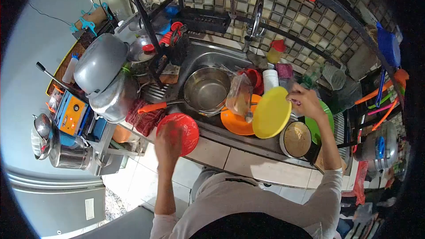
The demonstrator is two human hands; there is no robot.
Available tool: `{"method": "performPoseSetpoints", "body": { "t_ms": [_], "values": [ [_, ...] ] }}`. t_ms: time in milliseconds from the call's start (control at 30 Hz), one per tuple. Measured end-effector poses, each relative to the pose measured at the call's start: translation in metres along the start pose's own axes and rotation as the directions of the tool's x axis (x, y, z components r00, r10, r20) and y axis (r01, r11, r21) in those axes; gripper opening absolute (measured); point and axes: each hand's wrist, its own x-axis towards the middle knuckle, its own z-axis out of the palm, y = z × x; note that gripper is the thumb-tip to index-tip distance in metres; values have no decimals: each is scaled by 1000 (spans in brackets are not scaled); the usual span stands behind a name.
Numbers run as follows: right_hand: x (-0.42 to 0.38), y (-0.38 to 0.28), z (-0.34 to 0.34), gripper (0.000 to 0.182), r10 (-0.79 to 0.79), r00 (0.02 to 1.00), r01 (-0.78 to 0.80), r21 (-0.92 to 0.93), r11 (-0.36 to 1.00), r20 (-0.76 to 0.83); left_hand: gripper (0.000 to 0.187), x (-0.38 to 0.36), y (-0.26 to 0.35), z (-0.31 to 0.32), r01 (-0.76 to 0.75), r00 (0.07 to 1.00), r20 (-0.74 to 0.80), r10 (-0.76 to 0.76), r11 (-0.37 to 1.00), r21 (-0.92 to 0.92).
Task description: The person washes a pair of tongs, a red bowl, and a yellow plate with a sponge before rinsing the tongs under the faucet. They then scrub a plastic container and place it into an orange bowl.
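A yellow plate [272, 113] hangs tilted over the sink, its right rim pinched by my right hand [305, 102]. My left hand [169, 144] is smeared by motion and overlaps the left part of a red plate [188, 132] at the counter's front edge; I cannot tell whether it grips the plate. Behind the yellow plate, an orange plate [234, 125] lies in the sink, partly hidden, with a clear plastic container [239, 95] over it. Below my right hand is a round pot with cloudy tan contents [297, 139], next to a green plate [325, 121].
A saucepan with an orange handle [207, 89] sits in the sink [208, 49], below a faucet [256, 20]. White stacked cups [270, 81] stand behind the yellow plate. A dark red cloth [146, 117] lies left of the red plate. Large metal pots [116, 99] crowd the left side.
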Motion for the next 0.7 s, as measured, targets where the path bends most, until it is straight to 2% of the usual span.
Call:
{"method": "performPoseSetpoints", "body": {
  "t_ms": [67,133,167,233,267,300,333,367,400,467,500,567,600,633,667,700],
  "values": [
    [3,-4,-6,14,9,1000,-9,31,999,-29,31,18,26,21,-89,990,92,105,982,-164],
    [8,-7,-9,13,-93,995,84,-219,972,-32,36,47,43,60,-237,965,23,259,910,-340],
    [12,-10,-9,13,-90,995,81,-223,971,-32,42,67,56,74,-257,955,51,293,899,-354],
    [24,-14,-6,11,-340,936,280,-386,879,-95,46,111,76,109,-326,922,41,384,830,-452],
    [31,-14,-5,11,-335,937,270,-402,875,-102,46,126,75,136,-370,899,0,437,762,-531],
    [39,-14,-3,13,-421,899,329,-445,833,-122,46,133,70,159,-388,891,-11,453,750,-537],
    [44,-11,0,15,-503,854,383,-490,783,-136,44,140,66,183,-172,839,229,493,640,-749],
    [48,-6,5,15,-496,857,368,-507,780,-141,43,147,69,193,104,700,433,568,518,-849],
    [51,0,14,18,-516,848,378,-546,748,-120,43,150,69,201,88,689,425,588,513,-854],
    [54,14,24,21,-526,843,371,-589,718,-111,37,147,66,201,221,678,527,512,542,-811],
    [55,20,29,23,-492,857,323,-582,746,-154,37,148,63,201,215,670,531,519,549,-808],
    [55,29,36,26,-401,890,248,-508,825,-216,33,146,57,197,213,755,540,372,639,-739],
    [53,31,41,26,-396,890,242,-502,831,-226,33,144,54,195,213,751,546,370,647,-732],
    [52,28,44,27,-156,935,30,-366,930,-319,31,140,57,188,61,869,392,303,719,-692],
    [50,25,48,28,102,924,-189,-208,960,-370,30,136,58,183,-76,944,211,255,787,-612],
    [47,22,49,29,209,869,-229,10,973,-450,29,135,51,186,-77,952,190,241,787,-612]
  ]
}}
